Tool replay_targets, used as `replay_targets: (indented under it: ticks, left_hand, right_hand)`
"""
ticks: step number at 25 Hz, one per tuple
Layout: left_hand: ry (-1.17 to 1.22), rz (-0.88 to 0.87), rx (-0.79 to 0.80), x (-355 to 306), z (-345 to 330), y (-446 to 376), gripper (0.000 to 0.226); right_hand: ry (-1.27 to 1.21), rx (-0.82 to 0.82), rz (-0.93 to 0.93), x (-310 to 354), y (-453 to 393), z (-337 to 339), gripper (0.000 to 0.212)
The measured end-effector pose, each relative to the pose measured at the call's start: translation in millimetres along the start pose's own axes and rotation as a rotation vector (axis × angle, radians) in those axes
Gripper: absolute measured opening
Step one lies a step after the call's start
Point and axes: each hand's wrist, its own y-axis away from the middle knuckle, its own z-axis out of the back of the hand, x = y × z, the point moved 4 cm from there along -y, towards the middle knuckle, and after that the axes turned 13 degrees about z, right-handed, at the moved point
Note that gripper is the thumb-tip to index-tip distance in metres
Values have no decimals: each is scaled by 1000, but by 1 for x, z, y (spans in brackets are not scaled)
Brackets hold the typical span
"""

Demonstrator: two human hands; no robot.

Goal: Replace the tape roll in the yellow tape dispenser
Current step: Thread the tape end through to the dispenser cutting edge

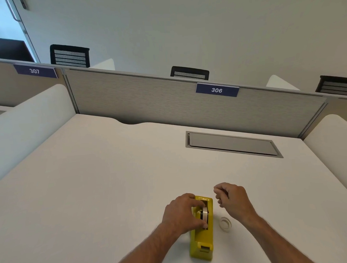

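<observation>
Head view, looking down over two bare forearms onto a smooth, matte white table (103, 173). Nearest the body lies the yellow tape dispenser (202, 238), a long blocky plastic housing with rounded corners, lengthwise away from the person. The left hand (181, 213) reaches over its open middle, its grip pinching the tape roll (205, 213), a thin pale ring on a dark hub, seated upright in the dispenser's slot. Just beside the dispenser on its right, a second roll (225, 224), translucent whitish and ring-shaped, lies on the table, apart from the housing. Above it hovers the right hand (232, 200), fingers curled loosely inward; whether its grip holds anything I cannot tell. Farther off, a grey rectangular hatch (234, 145) is set flush into the table. Behind stands a grey textured partition (148, 100) bearing a dark blue label (216, 90) reading 306, and black mesh chair backs (189, 73) rise beyond it.
</observation>
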Motion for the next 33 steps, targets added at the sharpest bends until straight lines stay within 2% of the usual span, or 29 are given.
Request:
replay_targets:
  ticks: [7,9,14,15,19,24,28,33]
  left_hand:
    - [-5,5,2,0,0,0,74]
    - [-8,5,3,0,-1,0,74]
    - [-2,5,-3,1,-2,-1,76]
    - [-1,3,-4,1,-2,0,76]
    - [13,-2,-10,1,-3,0,74]
    - [32,-13,-12,0,0,0,67]
    - [25,-15,-5,0,0,0,64]
    - [21,-7,2,0,-1,-1,67]
  right_hand:
    - [0,49,-63,-5,5,-2,31]
    - [-33,40,-94,-8,8,1,29]
    - [-127,3,-81,-6,15,4,6]
    - [-128,7,-61,-4,16,3,9]
    - [-130,94,41,7,21,-5,27]
    - [-43,247,172,19,23,-13,15]
    - [9,275,220,23,17,-13,10]
    - [21,369,220,25,8,-13,18]
